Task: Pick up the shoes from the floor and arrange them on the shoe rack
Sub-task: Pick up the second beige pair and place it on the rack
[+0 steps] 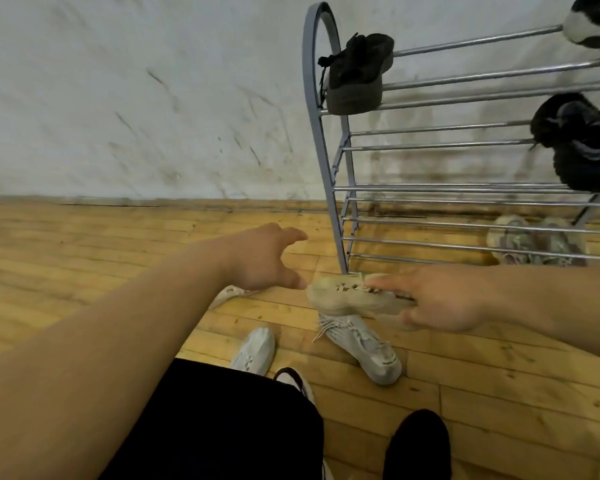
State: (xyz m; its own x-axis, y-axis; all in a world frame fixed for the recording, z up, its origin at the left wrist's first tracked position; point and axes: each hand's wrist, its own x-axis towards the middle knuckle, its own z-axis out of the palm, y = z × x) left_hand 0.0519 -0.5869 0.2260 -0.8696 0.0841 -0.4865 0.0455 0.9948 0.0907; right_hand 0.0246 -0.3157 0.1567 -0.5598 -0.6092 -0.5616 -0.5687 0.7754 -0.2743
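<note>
Beige sneaker [347, 297]: was held off the floor at the foot of the shoe rack's [329, 161] end frame, toe pointing away from the shelves.
Right hand [444, 303]: gripped the heel end, fingers laid over the laces, thumb under the sole.
Left hand [260, 261]: was spread and held nothing, thumb close to the toe; contact could not be told.
Handling: it looked light, with a soft upper that would give and a firmer foam sole. The collar and heel seemed the surest hold, and the loose laces might have snagged the rack's bars.
Grey sneaker [364, 344]: lay on the floor just out from the rack's foot.
White sneaker [253, 351]: lay farther out from the rack.
</note>
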